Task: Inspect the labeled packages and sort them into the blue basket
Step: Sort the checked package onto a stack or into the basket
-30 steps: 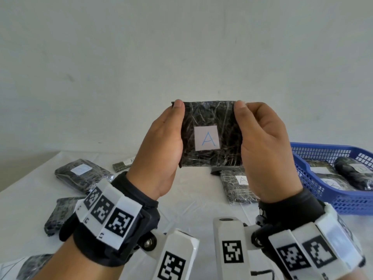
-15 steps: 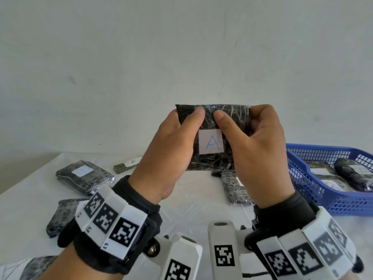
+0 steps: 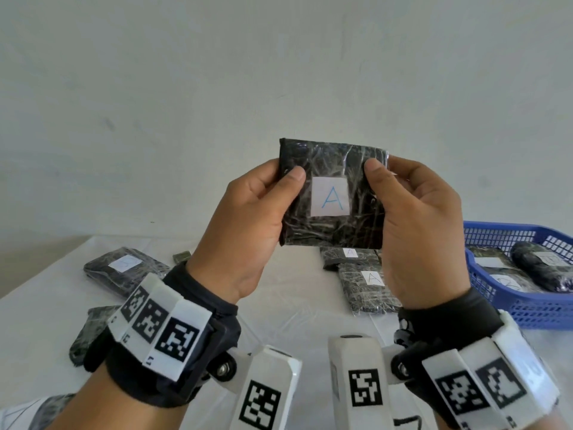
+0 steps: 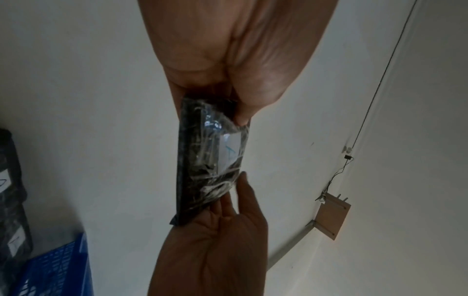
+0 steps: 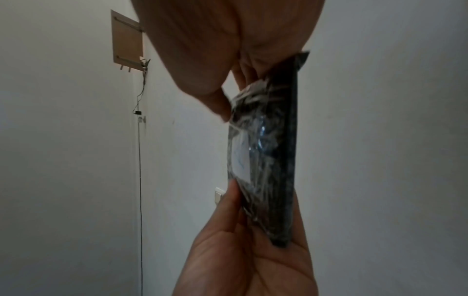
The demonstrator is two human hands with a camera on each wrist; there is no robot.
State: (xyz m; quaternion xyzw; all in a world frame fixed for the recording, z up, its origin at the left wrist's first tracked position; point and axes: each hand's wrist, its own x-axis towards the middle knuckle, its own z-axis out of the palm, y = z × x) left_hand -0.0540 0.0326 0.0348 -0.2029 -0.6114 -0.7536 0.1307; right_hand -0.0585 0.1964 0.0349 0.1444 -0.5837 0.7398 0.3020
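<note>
Black and wrapped in crinkled clear film, the package (image 3: 333, 193) is held up in the air in front of a pale wall (image 3: 279, 72), above the table (image 3: 294, 305). Its white label (image 3: 330, 197) faces the head camera and carries a blue letter A. The left hand (image 3: 248, 225) grips the package's left edge, thumb on the front beside the label and fingers hidden behind. The right hand (image 3: 415, 231) grips the right edge the same way, thumb on the front just right of the label. In the left wrist view the package (image 4: 210, 160) shows edge-on between the two hands, and the right wrist view shows it (image 5: 266, 160) likewise, pinched at both ends.

Below, on the white table, two more packages marked A (image 3: 366, 287) lie close together beneath the held one. Another package with a white label (image 3: 124, 271) lies further left, and a dark one (image 3: 86, 333) sits partly behind the left wrist band. The blue basket (image 3: 527, 308) stands at the right of the table, with several labelled packages (image 3: 542, 268) already lying inside it. Their letters are too small to read.
</note>
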